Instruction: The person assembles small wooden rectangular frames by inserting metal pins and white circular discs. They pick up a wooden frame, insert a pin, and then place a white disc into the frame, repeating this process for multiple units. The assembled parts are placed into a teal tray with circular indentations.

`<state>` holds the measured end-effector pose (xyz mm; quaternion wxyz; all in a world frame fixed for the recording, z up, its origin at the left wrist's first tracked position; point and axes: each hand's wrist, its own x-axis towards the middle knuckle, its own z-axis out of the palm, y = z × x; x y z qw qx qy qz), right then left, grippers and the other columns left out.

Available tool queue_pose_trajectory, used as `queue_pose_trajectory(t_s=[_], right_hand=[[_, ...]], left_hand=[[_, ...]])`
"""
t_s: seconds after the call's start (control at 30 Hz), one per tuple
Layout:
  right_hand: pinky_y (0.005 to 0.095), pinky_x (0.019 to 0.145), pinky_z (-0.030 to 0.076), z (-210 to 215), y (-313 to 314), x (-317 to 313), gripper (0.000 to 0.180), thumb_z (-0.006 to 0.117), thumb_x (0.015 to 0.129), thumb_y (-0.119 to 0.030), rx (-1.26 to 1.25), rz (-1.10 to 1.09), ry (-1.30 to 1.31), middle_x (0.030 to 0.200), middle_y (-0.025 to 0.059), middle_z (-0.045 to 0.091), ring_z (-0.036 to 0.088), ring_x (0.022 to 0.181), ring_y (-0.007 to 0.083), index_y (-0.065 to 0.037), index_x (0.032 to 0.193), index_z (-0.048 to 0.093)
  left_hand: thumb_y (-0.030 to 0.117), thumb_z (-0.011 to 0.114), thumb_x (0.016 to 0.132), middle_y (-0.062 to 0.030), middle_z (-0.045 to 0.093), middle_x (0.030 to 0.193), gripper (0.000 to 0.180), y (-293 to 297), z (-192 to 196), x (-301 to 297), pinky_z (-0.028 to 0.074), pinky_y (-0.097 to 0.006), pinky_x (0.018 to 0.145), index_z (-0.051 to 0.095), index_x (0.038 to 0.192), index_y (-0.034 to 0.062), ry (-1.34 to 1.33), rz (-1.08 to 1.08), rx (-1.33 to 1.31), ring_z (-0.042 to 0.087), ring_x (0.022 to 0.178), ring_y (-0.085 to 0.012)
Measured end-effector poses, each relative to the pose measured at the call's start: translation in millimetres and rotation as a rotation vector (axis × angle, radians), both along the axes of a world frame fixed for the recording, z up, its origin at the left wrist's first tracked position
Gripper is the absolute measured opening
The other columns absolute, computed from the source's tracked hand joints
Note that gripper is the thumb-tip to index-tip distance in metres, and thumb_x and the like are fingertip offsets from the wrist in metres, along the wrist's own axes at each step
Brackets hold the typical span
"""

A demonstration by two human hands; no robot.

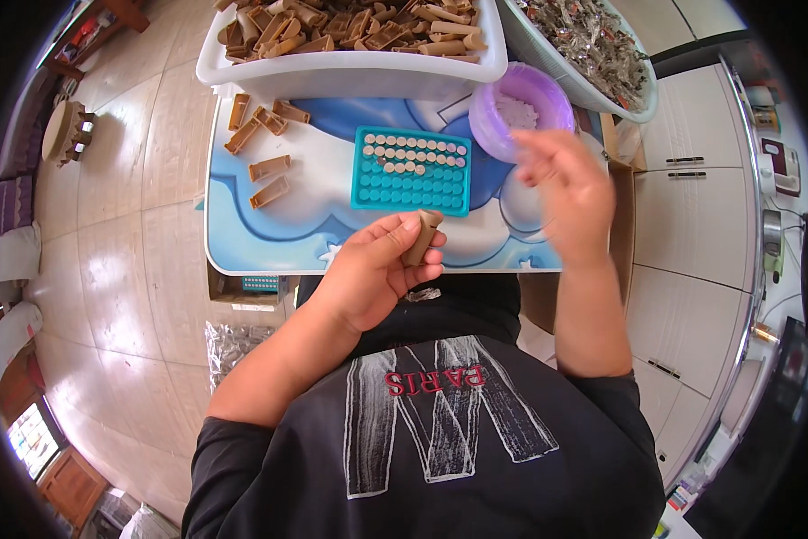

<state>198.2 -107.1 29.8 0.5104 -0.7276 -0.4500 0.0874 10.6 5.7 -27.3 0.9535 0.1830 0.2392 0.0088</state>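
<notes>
My left hand (377, 274) is closed around a brown, half-round plastic casing (420, 244), holding it upright just in front of the table's near edge. Beyond it lies a teal tray (360, 199) with rows of round pockets. Small pale discs (417, 144) fill its far rows and part of the third, and the nearer rows show only teal. My right hand (573, 193) is raised over the table's right side, near a purple bowl (559, 92) with small whitish pieces (517, 113) in it. Its fingers are blurred by motion, so whether they hold anything is unclear.
Several loose brown casings (270, 168) lie on the blue-and-white table (273, 238) at the left. A white bin (350, 83) heaped with brown casings stands at the far side. Behind the bowl, a pale basket (639, 115) holds shiny metallic pieces. White cabinets (687, 225) line the right.
</notes>
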Motion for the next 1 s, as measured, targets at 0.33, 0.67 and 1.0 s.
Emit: queue_pose_trajectory(t_s=[0.33, 0.67, 1.0], right_hand=[[0.0317, 0.057, 0.049, -27.0, -11.2, -67.7, 0.012, 0.067, 0.074, -0.002, -0.059, 0.078, -0.181, 0.08, 0.011, 0.062, 0.061, 0.066, 0.0264, -0.002, 0.082, 0.059], [0.0307, 0.06, 0.05, -21.6, -14.6, -68.4, 0.012, 0.068, 0.073, 0.002, -0.146, 0.114, -0.236, 0.081, 0.0121, 0.064, 0.063, 0.07, 0.0245, 0.0, 0.082, 0.059], [0.0323, 0.056, 0.049, -23.0, -13.6, -67.3, 0.013, 0.068, 0.073, -0.003, -0.17, 0.15, -0.362, 0.08, 0.0108, 0.063, 0.062, 0.066, 0.0258, -0.002, 0.082, 0.059]], left_hand=[[0.02, 0.048, 0.094, -0.0057, 0.061, 0.096, 0.028, -0.3, -6.9, -1.5, 0.05, -0.028, 0.082, 0.053, 0.112, -0.0007, -0.072, 0.009, -0.108, 0.06, 0.087, -0.013], [0.018, 0.051, 0.093, -0.0067, 0.061, 0.093, 0.019, -1.5, -6.5, -0.4, 0.05, -0.029, 0.083, 0.056, 0.099, 0.0015, -0.084, 0.056, -0.05, 0.06, 0.085, -0.0147], [0.018, 0.053, 0.092, -0.0064, 0.062, 0.09, 0.018, -4.0, 0.0, 0.5, 0.049, -0.03, 0.082, 0.059, 0.096, 0.0019, -0.025, 0.037, 0.02, 0.06, 0.082, -0.0142]])
